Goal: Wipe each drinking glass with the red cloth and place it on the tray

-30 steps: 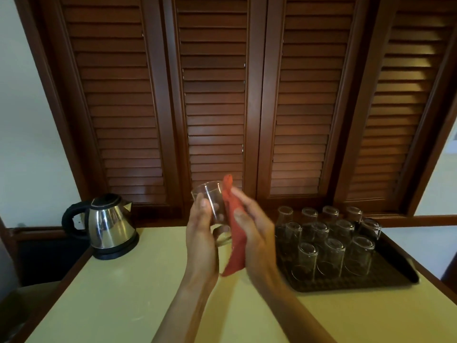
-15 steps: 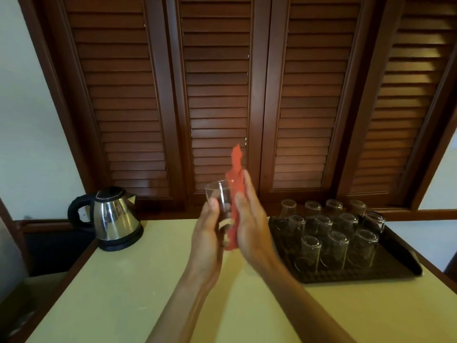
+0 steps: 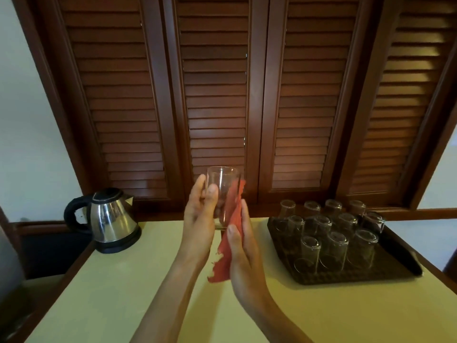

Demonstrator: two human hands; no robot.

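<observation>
Your left hand [image 3: 199,219] holds the glass [image 3: 223,196] upright above the table [image 3: 123,280], thumb on its near side and fingers curled round the far side; the fingertips are hidden behind the glass wall. Your right hand [image 3: 243,251] lies nearly flat against the cloth [image 3: 230,238], pressing it to the right side of the glass, with the thumb pinning the cloth from the near side. The cloth runs from near the rim down past the base, its ragged lower end hanging free between your wrists. How much of the cloth lies behind the right palm cannot be seen. The base of the glass is partly masked by the left palm.

To the right, the tray [image 3: 400,271] sits on the table with upturned glasses [image 3: 333,248] in rows; the far row blends into the dark wood, so an exact count is uncertain. The tray's right edge carries a dark strip that is hard to identify. At the far left stands a kettle [image 3: 111,219], its handle merging with the shadow behind it. Louvred shutters [image 3: 217,95] fill the background, cut off at the top. Both forearms leave the view at the bottom.
</observation>
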